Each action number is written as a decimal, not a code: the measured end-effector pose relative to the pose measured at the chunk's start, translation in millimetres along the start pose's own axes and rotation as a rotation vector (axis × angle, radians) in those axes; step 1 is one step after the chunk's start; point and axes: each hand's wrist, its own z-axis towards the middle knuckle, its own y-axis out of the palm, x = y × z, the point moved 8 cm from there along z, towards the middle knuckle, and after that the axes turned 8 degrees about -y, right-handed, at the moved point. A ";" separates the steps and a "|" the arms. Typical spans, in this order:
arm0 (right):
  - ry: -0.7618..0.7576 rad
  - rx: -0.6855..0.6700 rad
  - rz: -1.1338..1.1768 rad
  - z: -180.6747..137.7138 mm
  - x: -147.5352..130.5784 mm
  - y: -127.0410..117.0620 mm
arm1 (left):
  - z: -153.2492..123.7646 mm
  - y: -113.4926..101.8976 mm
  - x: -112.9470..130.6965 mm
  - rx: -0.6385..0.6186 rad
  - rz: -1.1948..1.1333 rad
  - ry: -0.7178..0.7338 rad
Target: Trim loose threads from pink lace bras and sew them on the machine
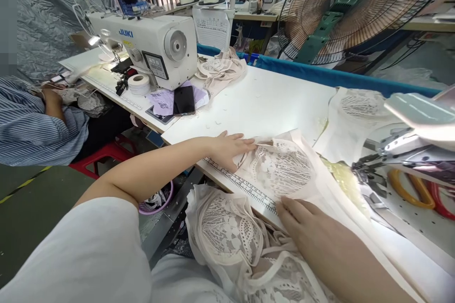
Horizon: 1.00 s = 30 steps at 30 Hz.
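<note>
A pale lace bra (284, 168) lies on the white table by its front edge, one lace cup facing up. My left hand (229, 150) rests flat with fingers spread, its fingertips touching the bra's left end. On the cup's near edge lies my right hand (305, 220), fingers stretched out and pointing away from me; its thumb is hidden. A printed measuring tape (245, 185) runs along the table edge between my hands. More lace bras (227, 227) are heaped on my lap, below the table edge. At the right, a sewing machine's presser foot area (366, 165) is lit.
A white JUKI sewing machine (142, 47) stands at the left, with a phone (184, 100) and a tape roll (138, 84) beside it. Scissors with orange handles (412, 189) lie at the right. A large fan (355, 9) stands behind the table. Another person (42, 123) sits at the left.
</note>
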 end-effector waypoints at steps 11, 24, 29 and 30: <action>0.475 0.284 0.093 -6.1 68.5 -36.6 | -18.1 -1.0 -11.8 0.321 -0.187 0.130; 0.548 0.297 0.223 -16.7 90.0 -31.9 | -32.8 2.4 24.0 0.566 -0.099 0.175; 0.465 0.345 0.240 -15.4 76.3 -35.9 | -46.7 -2.2 25.8 0.613 -0.206 0.234; 0.451 0.363 0.243 -15.6 74.1 -36.9 | -51.1 -6.0 26.0 0.633 -0.265 0.248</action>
